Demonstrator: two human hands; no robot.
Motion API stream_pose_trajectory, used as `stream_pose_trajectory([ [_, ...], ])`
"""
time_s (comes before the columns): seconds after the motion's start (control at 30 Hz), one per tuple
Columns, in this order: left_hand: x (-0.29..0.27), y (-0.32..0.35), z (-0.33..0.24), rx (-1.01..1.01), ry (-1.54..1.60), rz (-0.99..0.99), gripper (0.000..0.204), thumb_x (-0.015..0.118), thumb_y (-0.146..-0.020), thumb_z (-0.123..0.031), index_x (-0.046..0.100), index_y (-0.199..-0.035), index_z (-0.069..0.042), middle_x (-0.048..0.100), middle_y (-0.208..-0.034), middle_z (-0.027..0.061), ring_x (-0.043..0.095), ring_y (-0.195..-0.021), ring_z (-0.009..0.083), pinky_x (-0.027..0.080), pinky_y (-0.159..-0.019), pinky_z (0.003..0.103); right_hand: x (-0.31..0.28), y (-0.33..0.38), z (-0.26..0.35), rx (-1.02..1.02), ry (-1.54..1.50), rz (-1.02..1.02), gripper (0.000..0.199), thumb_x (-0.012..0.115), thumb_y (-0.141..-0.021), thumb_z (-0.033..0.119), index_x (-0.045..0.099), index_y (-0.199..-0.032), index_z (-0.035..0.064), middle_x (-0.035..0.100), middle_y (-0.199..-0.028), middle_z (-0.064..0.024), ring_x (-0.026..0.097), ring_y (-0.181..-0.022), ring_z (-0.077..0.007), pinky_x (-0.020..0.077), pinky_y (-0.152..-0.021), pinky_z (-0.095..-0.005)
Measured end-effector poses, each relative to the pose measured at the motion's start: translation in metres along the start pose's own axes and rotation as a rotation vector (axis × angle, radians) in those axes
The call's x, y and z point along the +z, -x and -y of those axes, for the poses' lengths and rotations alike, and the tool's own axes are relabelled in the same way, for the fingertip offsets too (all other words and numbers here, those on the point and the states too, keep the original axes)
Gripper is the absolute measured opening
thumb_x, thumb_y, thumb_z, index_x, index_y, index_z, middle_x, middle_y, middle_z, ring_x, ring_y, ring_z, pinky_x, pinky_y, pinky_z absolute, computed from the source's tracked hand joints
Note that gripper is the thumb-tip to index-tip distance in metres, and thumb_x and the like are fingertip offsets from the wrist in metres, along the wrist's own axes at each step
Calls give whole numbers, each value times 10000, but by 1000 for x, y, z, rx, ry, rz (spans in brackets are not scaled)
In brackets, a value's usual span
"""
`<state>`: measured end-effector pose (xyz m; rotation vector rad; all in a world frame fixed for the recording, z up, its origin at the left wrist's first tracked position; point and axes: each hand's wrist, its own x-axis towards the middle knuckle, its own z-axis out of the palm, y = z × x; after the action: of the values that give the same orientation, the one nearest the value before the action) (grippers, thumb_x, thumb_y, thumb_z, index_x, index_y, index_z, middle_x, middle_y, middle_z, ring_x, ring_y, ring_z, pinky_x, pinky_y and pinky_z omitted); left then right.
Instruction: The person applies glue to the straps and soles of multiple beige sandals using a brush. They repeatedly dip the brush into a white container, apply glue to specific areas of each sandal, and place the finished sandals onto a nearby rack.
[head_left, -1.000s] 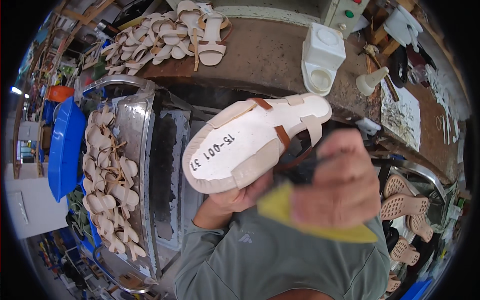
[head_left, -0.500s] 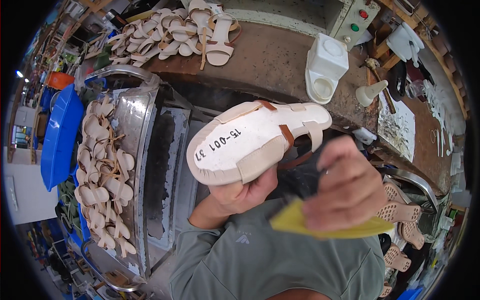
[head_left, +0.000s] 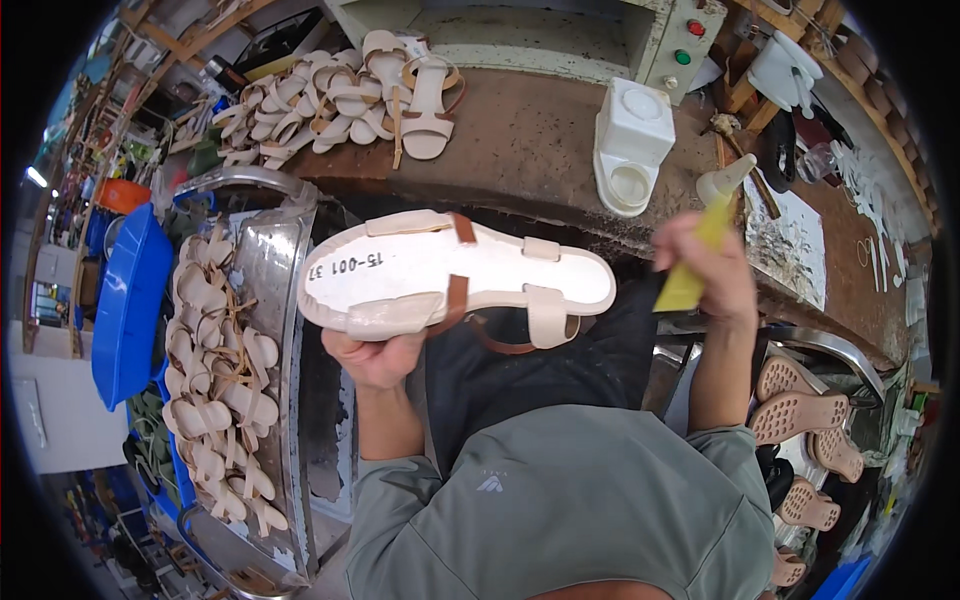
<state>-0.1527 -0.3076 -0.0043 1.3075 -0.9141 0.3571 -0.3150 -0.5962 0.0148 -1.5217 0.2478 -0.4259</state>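
A beige sandal upper (head_left: 490, 262) without an outsole, its white underside turned up and dark marks near the toe end, lies level in front of me. Brown straps stick out at its middle. My left hand (head_left: 378, 358) grips it from beneath at the toe end; most of those fingers are hidden under it. Off to the right, beyond the heel end, my right hand (head_left: 712, 258) is closed round a flat yellow piece (head_left: 690, 285), whose exact kind I cannot make out. That hand is apart from the sandal upper.
Beige sandal uppers cover the metal cart (head_left: 297, 400) at left and the back of the brown bench (head_left: 510, 120). A white dispenser (head_left: 635, 145) and a cone-tipped bottle (head_left: 724, 182) stand on the bench. Perforated beige soles (head_left: 800, 415) sit at lower right. A blue tray (head_left: 130, 310) is far left.
My left hand has shifted left with the sandal upper, which now lies more level. My right hand has moved up and right with the yellow piece, away from my chest.
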Motion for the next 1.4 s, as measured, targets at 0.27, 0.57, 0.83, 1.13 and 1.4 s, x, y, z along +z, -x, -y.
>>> stream_pose_trajectory([
  [0.27,-6,-21,27,9,71,86,488,779,-639,-155,597,-1046,43,596,-1091,154,569,-1008,241,406,-920,361,35,-1,-34,303,-407,376,242,584,-881,269,607,-832,33,572,-591,-13,531,-521,-72,405,-471,-196],
  [0.57,89,-3,28,-457,580,254,763,687,-784,-334,286,-1308,50,396,-1301,179,387,-1230,268,327,-997,372,58,-15,-48,293,-684,277,220,562,-890,238,584,-765,59,550,-580,-17,496,-496,-72,398,-462,-200],
  [0.83,108,7,65,-174,254,174,464,526,-891,-287,466,-1163,84,462,-1210,180,473,-1103,236,363,-942,335,55,-22,-59,490,-840,224,226,559,-891,230,591,-776,38,552,-572,-24,517,-488,-81,410,-453,-207],
  [1.13,104,17,89,-577,641,118,231,462,-861,-193,485,-769,18,524,-1007,174,531,-925,219,425,-828,340,-41,-37,-73,217,-274,-227,260,544,-902,210,619,-930,-38,654,-807,-101,593,-567,-114,473,-501,-220],
  [1.4,119,23,123,-680,595,79,245,527,-844,-196,510,-752,30,533,-986,144,515,-916,201,390,-860,329,-52,-60,-105,25,213,-463,201,635,-834,94,618,-1012,2,617,-797,-17,549,-677,-59,434,-603,-197],
])
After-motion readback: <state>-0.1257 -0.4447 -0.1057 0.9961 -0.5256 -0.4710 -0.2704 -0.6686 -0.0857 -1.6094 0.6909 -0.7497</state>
